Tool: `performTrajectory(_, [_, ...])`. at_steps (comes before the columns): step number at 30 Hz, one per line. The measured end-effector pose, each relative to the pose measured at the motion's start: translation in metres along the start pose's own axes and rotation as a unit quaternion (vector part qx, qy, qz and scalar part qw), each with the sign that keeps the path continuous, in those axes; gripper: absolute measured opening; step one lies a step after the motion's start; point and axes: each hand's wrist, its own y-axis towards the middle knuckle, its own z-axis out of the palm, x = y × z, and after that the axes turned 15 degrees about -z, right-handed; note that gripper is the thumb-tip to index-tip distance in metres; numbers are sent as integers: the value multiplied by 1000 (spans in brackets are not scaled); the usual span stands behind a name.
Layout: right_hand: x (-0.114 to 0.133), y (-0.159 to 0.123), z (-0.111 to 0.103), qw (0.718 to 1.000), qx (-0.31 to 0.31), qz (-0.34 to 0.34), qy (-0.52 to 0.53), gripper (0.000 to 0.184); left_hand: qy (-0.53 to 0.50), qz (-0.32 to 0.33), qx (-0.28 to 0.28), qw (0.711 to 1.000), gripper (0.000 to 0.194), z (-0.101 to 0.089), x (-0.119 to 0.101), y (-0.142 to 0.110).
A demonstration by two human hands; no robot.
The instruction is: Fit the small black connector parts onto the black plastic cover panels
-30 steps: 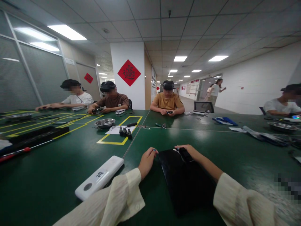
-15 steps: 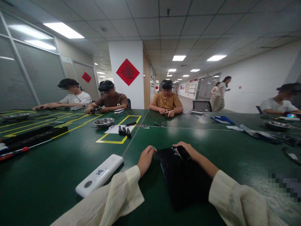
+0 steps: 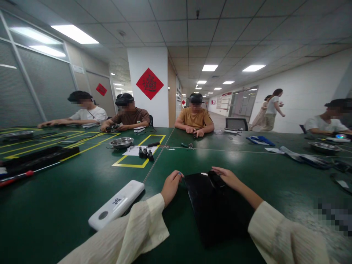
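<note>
Flat black case [image 3: 217, 216], lower centre: smooth, sheen; plastic or leather, indistinguishable. White device [image 3: 117, 204], lower left: glossy plastic. Bowl [image 3: 121, 146], centre left: polished metal. Sheet [image 3: 130, 150], centre left: matt paper. Tabletop [image 3: 55, 201]: smooth, semi-gloss. Cream sleeve [image 3: 137, 227], bottom: crinkled matt cloth.

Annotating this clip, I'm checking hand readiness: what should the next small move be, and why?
Probably, the right hand should close on the small black object: it lies near the far edge of the flat black item, right beside that hand, whose fingers look extended rather than wrapped around it. The left hand is by the item's far-left corner, seemingly well placed for steadying.
</note>
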Motion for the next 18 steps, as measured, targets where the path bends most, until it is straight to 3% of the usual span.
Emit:
performTrajectory(6, [-2, -6, -9, 992, 40, 0, 117, 58, 2, 2, -3, 1000, 22, -1, -1, -3])
performTrajectory(15, [1, -9, -8, 997, 13, 20, 72, 57, 1, -3, 5, 1000, 22, -1, 1, 0])
performTrajectory(18, [5, -8, -6, 999, -33, 14, 28, 53, 3, 1, 5, 1000, 22, -1, -2, -1])
